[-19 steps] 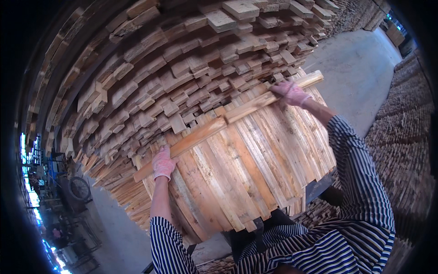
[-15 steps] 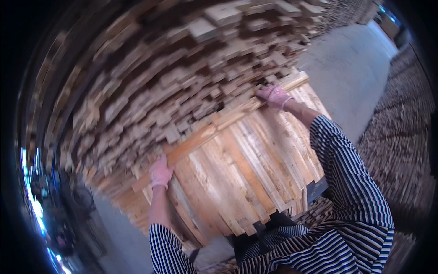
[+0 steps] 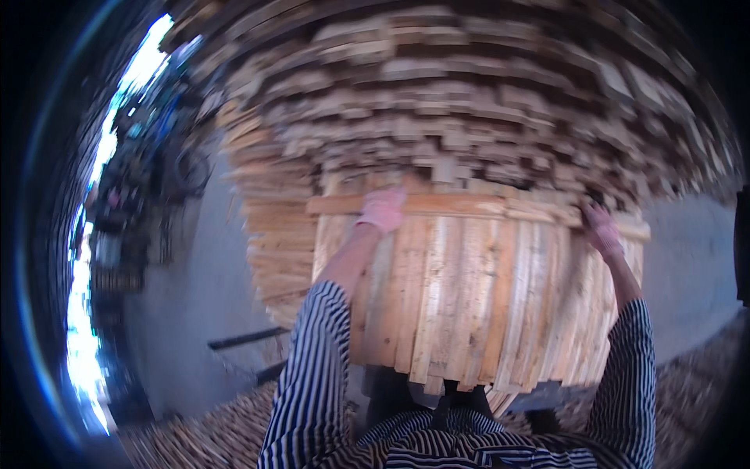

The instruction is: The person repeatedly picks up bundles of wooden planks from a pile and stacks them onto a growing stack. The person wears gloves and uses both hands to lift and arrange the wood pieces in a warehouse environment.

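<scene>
A row of narrow wooden boards (image 3: pixel 461 297) lies side by side in front of me, their near ends uneven. Across their far part runs a long wooden strip (image 3: pixel 461 205), which seems to be made of two lengths meeting right of the middle. My left hand (image 3: pixel 383 209), in a pink glove, is closed over the strip near its left end, its fingers blurred by motion. Toward the right end, my gloved right hand (image 3: pixel 600 228) is closed on the same strip, with its fingertips over the far edge.
A tall stack of sawn timber (image 3: pixel 469 102) rises right behind the boards. More stacked wood (image 3: pixel 281 242) juts out at the left. Grey floor (image 3: pixel 195 313) shows on both sides, with a dark bar (image 3: pixel 246 338) at the left. Cluttered equipment (image 3: pixel 148 180) stands farther left, blurred.
My view has turned, so the boards and strip that looked slanted now lie nearly level and farther right. Both hands stay on the strip.
</scene>
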Action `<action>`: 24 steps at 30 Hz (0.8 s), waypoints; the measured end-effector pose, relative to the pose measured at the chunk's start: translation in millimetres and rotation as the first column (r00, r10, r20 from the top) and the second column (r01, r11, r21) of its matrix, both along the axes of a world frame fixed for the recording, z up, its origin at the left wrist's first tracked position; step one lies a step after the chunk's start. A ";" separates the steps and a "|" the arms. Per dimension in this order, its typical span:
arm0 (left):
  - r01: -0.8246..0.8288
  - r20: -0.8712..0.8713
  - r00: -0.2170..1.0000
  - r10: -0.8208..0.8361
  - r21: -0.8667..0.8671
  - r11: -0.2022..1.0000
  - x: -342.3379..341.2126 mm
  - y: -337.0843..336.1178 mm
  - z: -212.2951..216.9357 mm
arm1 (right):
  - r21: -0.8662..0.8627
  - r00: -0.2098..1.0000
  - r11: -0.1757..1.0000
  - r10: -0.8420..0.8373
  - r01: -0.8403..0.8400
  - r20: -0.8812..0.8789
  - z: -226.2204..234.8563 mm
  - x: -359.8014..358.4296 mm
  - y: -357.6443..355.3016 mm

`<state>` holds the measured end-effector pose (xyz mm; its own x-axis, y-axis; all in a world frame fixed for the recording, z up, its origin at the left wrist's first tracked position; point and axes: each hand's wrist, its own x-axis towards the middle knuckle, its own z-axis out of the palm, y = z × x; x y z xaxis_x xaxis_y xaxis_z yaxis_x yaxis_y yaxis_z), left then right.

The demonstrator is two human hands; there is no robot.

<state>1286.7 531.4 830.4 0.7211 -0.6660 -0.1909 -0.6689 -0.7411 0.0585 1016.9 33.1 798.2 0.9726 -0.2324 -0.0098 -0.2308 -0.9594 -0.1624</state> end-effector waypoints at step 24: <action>-0.824 0.060 0.366 0.929 -0.443 0.353 -218.6 477.8 -55.0 | 0.440 0.786 0.672 0.600 -0.596 0.148 87.2 176.4 625.1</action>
